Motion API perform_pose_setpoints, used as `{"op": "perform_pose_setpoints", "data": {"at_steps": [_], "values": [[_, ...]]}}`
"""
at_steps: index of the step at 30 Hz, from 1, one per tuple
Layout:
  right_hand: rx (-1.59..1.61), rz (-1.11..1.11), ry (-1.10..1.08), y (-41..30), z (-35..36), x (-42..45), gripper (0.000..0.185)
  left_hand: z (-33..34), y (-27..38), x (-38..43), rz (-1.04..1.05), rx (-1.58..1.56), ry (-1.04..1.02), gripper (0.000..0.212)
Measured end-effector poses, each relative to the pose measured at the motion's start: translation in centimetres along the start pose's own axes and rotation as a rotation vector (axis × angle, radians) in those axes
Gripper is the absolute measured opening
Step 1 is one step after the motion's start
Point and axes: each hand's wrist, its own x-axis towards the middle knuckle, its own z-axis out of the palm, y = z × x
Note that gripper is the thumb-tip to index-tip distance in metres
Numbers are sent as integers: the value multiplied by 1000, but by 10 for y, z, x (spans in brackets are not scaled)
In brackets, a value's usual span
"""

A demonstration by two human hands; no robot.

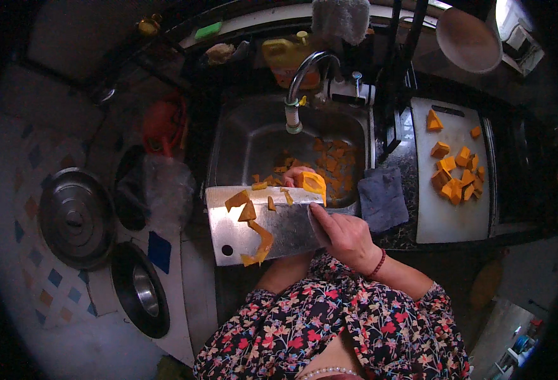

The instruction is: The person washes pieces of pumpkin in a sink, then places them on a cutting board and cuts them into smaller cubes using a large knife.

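My right hand [351, 237] grips a broad steel cleaver [288, 230], its blade spread flat over the sink's front edge and its index finger along the metal. Orange-brown peelings [262, 240] cling to the blade, which has a round hole near its far corner. Just beyond the blade's upper edge, my left hand [298, 175] holds a chunk of orange pumpkin [313, 182]; most of that hand and its wrist are hidden behind the cleaver. The blade touches or nearly touches the chunk. More peelings [337, 159] lie in the steel sink [255, 118] below.
A curved faucet [302, 80] reaches over the sink, with a yellow jug [283, 54] behind it. On the right, a grey cloth [382, 198] lies beside a white cutting board [450, 223] bearing several pumpkin chunks [463, 156]. A plastic bag [167, 190] and a metal lid [75, 218] are at left.
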Motion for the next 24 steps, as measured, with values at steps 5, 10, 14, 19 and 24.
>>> {"op": "perform_pose_setpoints", "data": {"at_steps": [5, 10, 14, 19, 24], "values": [[72, 73, 24, -4, 5, 1, 48, 9, 1, -14, -68, -564, 223, 27], [207, 184, 31, -14, -4, 6, 48, 32, 16, -12, -23, -556, 140, 31], [104, 169, -79, -7, -2, 3, 47, 33, 13, -7, 103, 227, 90, 31], [149, 179, -73, -12, -2, 8, 45, -5, -8, -21, -159, -1223, 193, 32], [287, 304, -2, -10, 0, 6, 45, -18, -21, -38, -224, -277, 386, 25]]}}
